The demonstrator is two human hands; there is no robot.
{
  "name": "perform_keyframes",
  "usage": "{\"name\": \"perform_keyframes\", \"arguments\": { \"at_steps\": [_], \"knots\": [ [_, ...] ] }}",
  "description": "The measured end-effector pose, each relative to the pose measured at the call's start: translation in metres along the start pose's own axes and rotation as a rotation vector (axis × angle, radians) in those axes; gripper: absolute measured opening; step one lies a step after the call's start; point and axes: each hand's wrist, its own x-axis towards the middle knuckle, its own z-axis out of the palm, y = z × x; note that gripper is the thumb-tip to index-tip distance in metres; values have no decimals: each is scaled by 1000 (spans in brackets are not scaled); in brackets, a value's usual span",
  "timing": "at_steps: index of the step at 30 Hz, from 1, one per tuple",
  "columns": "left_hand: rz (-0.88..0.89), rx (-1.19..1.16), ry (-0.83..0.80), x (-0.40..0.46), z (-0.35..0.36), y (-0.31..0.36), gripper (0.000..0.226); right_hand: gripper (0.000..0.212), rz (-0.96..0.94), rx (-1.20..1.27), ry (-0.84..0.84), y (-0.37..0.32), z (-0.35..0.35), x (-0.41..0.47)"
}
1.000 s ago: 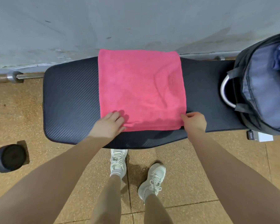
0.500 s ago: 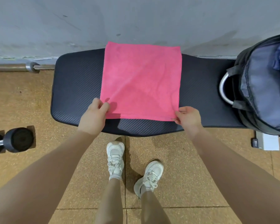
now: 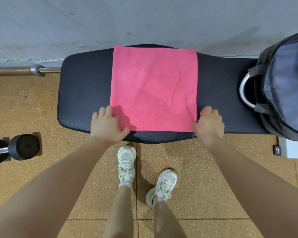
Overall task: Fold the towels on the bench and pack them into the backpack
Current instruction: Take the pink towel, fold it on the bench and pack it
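A pink towel (image 3: 153,86) lies spread flat as a square on the black padded bench (image 3: 86,90). My left hand (image 3: 107,124) grips the towel's near left corner, fingers curled over its edge. At the near right corner my right hand (image 3: 208,122) holds the towel with curled fingers. The dark backpack (image 3: 286,86) stands open at the right end of the bench, its grey lining showing and something blue inside near the top.
A grey wall runs right behind the bench. A barbell end (image 3: 36,70) lies on the floor at left, a dumbbell (image 3: 22,146) nearer left. A white box (image 3: 291,150) sits on the floor under the backpack. My feet (image 3: 127,162) stand just before the bench.
The towel's near edge was lifted and drawn toward me, and now lies flat again near the bench's front edge. Both hands stay at its near corners; the view shifted slightly.
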Motion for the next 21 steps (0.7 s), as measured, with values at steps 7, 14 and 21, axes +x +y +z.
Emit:
{"name": "perform_keyframes", "arguments": {
  "at_steps": [7,14,21],
  "knots": [
    [355,-141,130,65,12,34,71,58,-678,-26,-49,-77,32,6],
    [114,-176,140,70,48,3,93,69,-551,-193,45,-48,64,28],
    [126,-160,92,81,4,-9,69,83,-334,-175,-16,-39,27,22]
  ]
}}
